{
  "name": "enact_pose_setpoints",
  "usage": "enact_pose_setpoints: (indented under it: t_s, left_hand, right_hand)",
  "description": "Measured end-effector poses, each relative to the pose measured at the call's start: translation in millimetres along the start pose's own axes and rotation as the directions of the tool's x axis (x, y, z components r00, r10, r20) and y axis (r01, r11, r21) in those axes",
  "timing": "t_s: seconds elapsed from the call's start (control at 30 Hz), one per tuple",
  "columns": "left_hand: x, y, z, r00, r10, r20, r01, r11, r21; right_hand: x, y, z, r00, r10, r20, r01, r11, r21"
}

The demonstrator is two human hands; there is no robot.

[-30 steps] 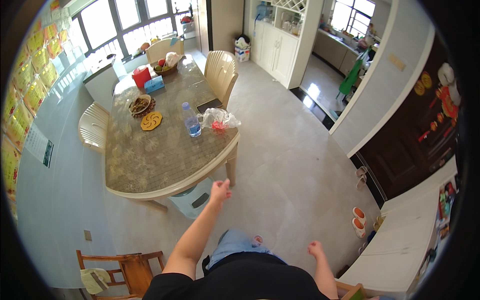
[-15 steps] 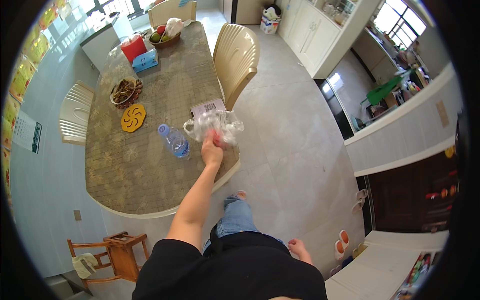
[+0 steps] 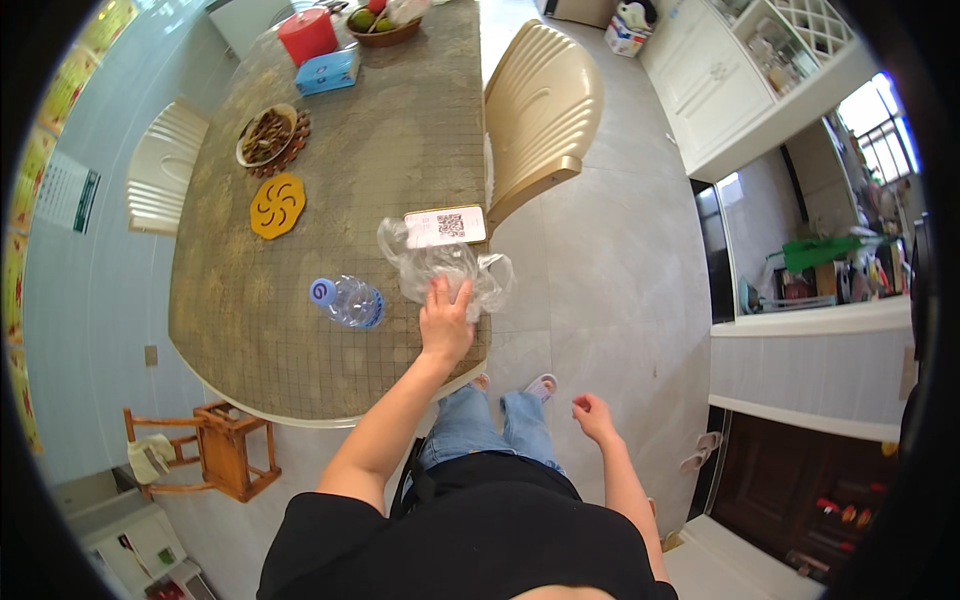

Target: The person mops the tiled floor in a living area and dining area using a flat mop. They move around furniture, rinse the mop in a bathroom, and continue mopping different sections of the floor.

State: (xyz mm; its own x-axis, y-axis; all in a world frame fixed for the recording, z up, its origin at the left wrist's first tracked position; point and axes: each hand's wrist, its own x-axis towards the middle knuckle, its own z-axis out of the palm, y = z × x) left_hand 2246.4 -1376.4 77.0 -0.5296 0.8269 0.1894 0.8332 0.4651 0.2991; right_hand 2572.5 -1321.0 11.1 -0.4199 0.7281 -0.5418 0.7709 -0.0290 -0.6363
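My left hand [image 3: 447, 318] rests on a crumpled clear plastic bag [image 3: 425, 268] near the table's right edge. Its fingers are spread over the thin plastic, and whatever lies under them is partly hidden. Just beyond the bag is a flat white rectangle [image 3: 430, 228] with a square code pattern, its near edge partly covered. To the left of the bag, a clear plastic bottle [image 3: 352, 302] with a blue cap stands on the table. My right hand [image 3: 594, 413] hangs over the floor at my side, fingers loosely curled, with nothing visible in it.
The patterned table [image 3: 370, 160] carries a yellow trivet [image 3: 277, 206], a food plate [image 3: 268, 136], a blue tissue pack [image 3: 327, 72], a red container [image 3: 307, 36] and a fruit basket [image 3: 385, 39]. A beige chair [image 3: 545, 110] stands at its right; a wooden stool [image 3: 235, 455] is at lower left.
I have come closer to the table. The bag now lies on the tabletop, and my left hand's fingers have spread over it. My right hand has come further into view.
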Motion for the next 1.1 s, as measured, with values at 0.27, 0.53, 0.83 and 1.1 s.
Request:
enact_pose_setpoints:
  t_s: [0.27, 0.53, 0.83, 1.1]
  left_hand:
    - [19, 34, -72, 0.838, -0.002, 0.546, 0.251, -0.887, -0.387]
    - [25, 188, -12, 0.938, -0.151, 0.312, 0.344, 0.291, -0.893]
    - [64, 346, 7, 0.664, 0.614, 0.427, 0.529, 0.018, -0.848]
    - [96, 454, 25, 0.380, 0.436, 0.816, 0.909, -0.014, -0.416]
  right_hand:
    - [46, -96, -50, 0.914, -0.103, 0.393, -0.074, 0.909, 0.410]
    - [38, -169, -141, 0.835, -0.543, 0.094, 0.087, 0.299, 0.950]
    - [34, -59, -262, 0.867, -0.113, -0.486, 0.471, 0.504, 0.724]
    - [62, -19, -322, 0.320, -0.590, -0.741, 0.477, 0.777, -0.412]
